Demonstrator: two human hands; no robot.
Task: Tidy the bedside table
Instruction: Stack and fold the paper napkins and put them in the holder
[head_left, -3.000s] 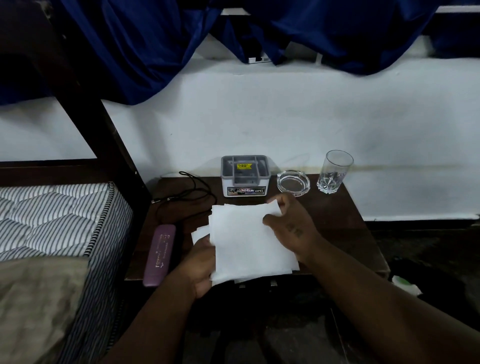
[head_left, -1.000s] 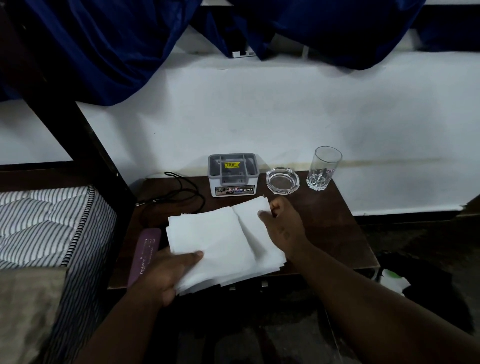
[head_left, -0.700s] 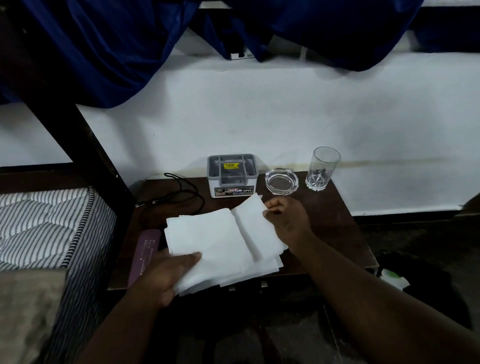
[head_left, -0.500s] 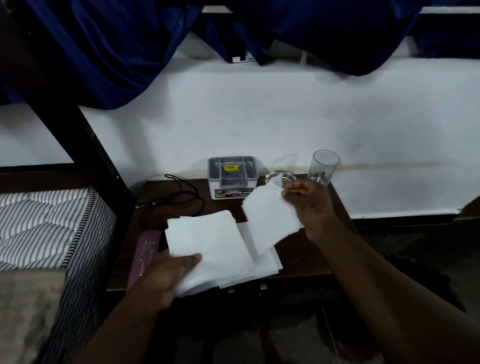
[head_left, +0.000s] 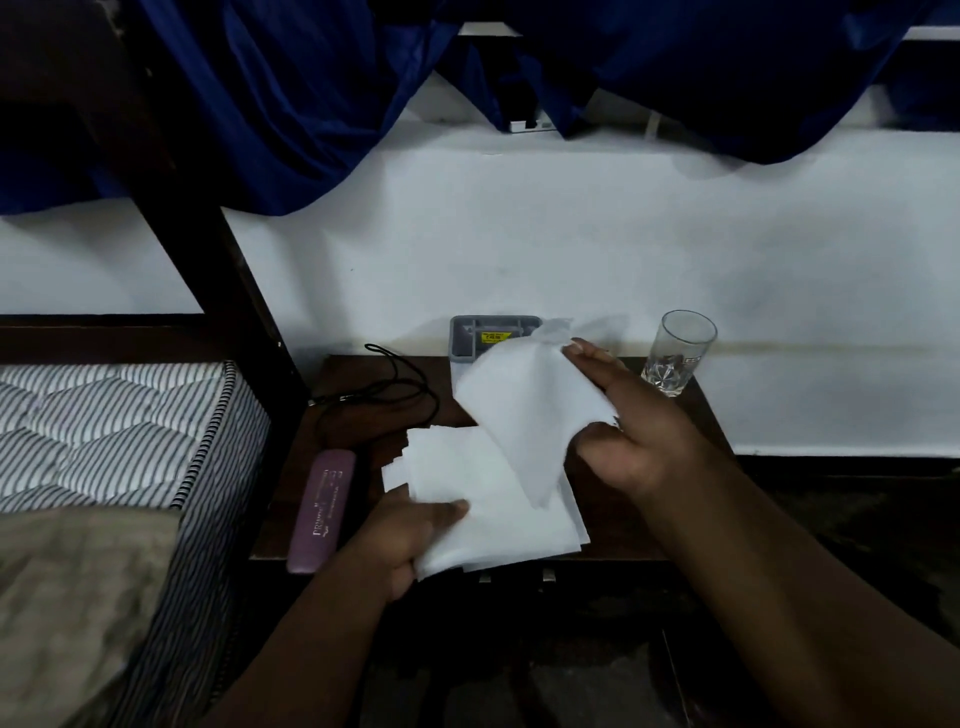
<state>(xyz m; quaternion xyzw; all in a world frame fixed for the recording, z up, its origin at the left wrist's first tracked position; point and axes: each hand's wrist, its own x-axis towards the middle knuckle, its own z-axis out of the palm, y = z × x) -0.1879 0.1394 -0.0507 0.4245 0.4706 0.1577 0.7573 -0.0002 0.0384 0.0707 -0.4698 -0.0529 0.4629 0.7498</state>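
Note:
A stack of white paper napkins (head_left: 483, 514) lies at the front of the dark wooden bedside table (head_left: 618, 514). My left hand (head_left: 410, 540) grips the stack's front left corner, thumb on top. My right hand (head_left: 634, 431) holds a single white napkin (head_left: 524, 410) lifted above the stack, pinched along its right edge. The raised napkin covers most of the grey box (head_left: 475, 338) at the back and hides the glass ashtray.
A clear drinking glass (head_left: 675, 353) stands at the table's back right corner. A black cable (head_left: 384, 389) lies coiled at the back left, and a purple case (head_left: 322, 509) lies along the left edge. A striped mattress (head_left: 114, 436) adjoins the table's left side.
My right hand has lifted one napkin off the stack and raised it toward the back of the table. My left hand has kept its hold on the stack.

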